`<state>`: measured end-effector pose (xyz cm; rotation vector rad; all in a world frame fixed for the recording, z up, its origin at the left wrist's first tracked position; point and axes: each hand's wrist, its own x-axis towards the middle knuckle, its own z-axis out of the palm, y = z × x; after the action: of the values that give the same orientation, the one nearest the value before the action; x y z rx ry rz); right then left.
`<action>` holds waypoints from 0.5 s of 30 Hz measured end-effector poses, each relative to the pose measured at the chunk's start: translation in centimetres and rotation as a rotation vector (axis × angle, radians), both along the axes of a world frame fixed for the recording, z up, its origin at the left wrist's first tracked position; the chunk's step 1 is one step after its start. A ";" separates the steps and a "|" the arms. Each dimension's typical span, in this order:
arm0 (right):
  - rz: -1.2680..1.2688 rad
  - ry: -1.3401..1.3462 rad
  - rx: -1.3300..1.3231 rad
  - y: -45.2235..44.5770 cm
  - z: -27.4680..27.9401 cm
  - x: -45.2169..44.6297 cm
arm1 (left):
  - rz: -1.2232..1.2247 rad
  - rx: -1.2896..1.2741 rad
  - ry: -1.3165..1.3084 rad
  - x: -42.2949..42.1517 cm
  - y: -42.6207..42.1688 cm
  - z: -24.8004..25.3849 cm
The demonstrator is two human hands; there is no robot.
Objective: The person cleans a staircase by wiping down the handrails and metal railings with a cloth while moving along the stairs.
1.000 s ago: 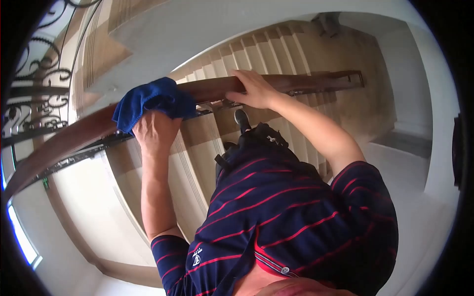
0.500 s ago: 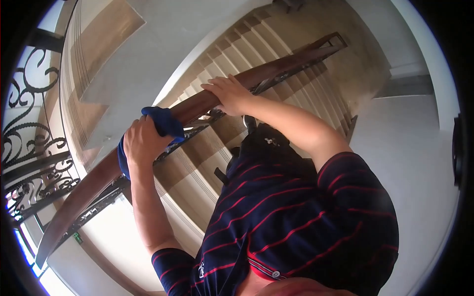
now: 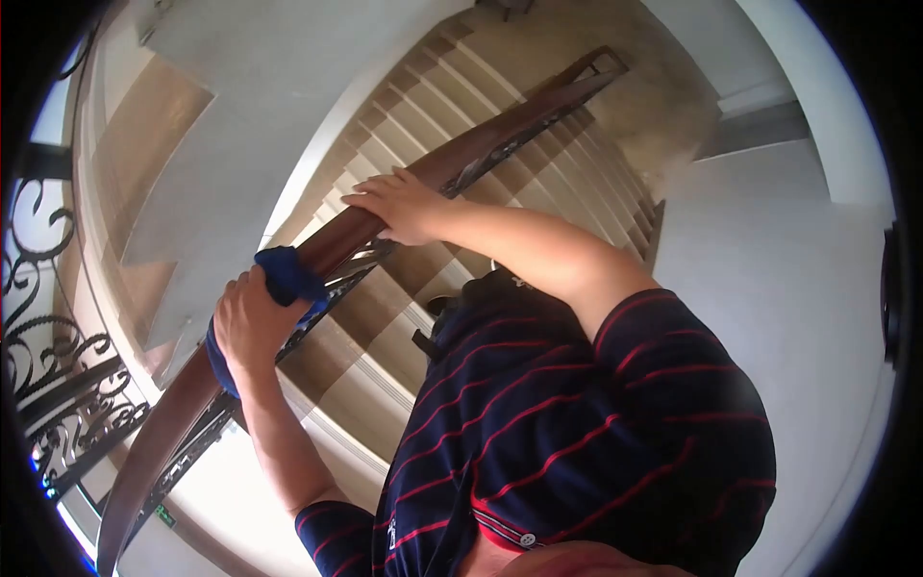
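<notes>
A brown wooden handrail (image 3: 466,154) runs diagonally from the lower left to the upper right. My left hand (image 3: 252,322) presses a blue cloth (image 3: 281,273) around the rail, its fingers curled over the top and cloth showing on both sides of the hand. Farther up the rail, my right hand (image 3: 402,207) grips the bare wood, fingers across the top and thumb on the near side. The fingers' undersides are hidden in both hands.
Stone stairs (image 3: 452,91) descend beyond the rail, and more steps (image 3: 351,385) lie on the near side. Black scrolled ironwork (image 3: 58,337) stands at the left. A white wall (image 3: 769,288) is at the right. A floor landing (image 3: 577,29) shows at the top.
The view has turned, so the rail slopes more steeply. The left hand and cloth have shifted down and left in view. The right hand has also moved left in view, still on the rail.
</notes>
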<state>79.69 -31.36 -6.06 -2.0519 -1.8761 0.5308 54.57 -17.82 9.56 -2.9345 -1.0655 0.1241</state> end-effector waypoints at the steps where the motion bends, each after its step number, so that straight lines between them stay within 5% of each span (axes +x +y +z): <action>1: 0.005 0.004 -0.005 0.0 0.0 0.0 | 0.005 -0.012 0.015 0.3 -0.1 0.1; 15: -0.072 0.191 0.048 0.1 -1.4 2.6 | 0.014 -0.050 0.095 1.7 -0.6 -0.3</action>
<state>82.26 -31.23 -7.42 -1.9544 -1.6835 0.6328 56.27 -18.40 9.31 -2.9313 -1.0853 0.2920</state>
